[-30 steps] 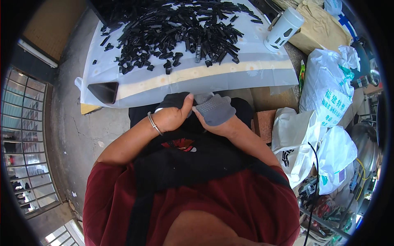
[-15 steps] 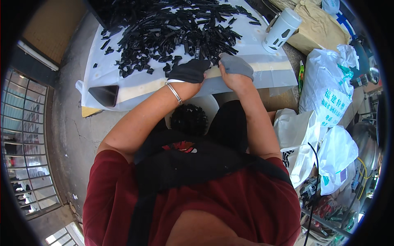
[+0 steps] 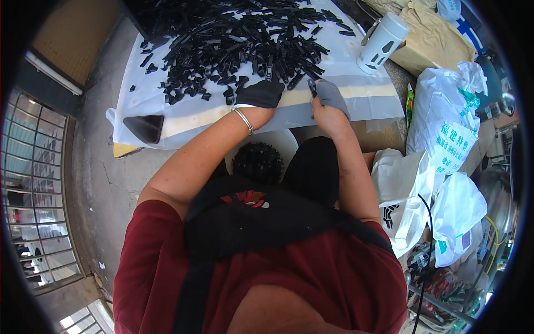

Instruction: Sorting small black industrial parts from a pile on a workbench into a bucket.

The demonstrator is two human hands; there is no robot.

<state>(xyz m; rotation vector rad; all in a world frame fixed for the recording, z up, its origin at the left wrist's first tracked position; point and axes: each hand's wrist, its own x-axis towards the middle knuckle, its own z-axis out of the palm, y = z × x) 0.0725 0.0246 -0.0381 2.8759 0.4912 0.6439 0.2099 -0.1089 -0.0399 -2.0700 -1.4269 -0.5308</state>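
A heap of small black plastic pieces (image 3: pixel 222 50) covers much of the white sheet (image 3: pixel 356 106) on the table. My right hand (image 3: pixel 330 101), in a grey fingerless glove, is closed on one black plastic piece (image 3: pixel 312 87), which sticks up past the thumb. Beside the heap's near edge, my left hand (image 3: pixel 260 94) wears a black glove and a silver bangle. Its fingers are curled under, so whatever they hold is hidden. Between my knees stands a white bucket (image 3: pixel 287 146) with black pieces (image 3: pixel 257 162) in it.
A dark phone (image 3: pixel 143 128) lies at the table's left front corner. At the back right stands a pale blue bottle (image 3: pixel 382 43). White plastic bags (image 3: pixel 443 117) and a brown paper sack (image 3: pixel 431 36) crowd the right side. A black cable (image 3: pixel 427 245) hangs there.
My hands have moved apart, the right one shifting slightly right and turning. The black piece in its fingers now shows. My left hand has turned a little, its fingers further from view.
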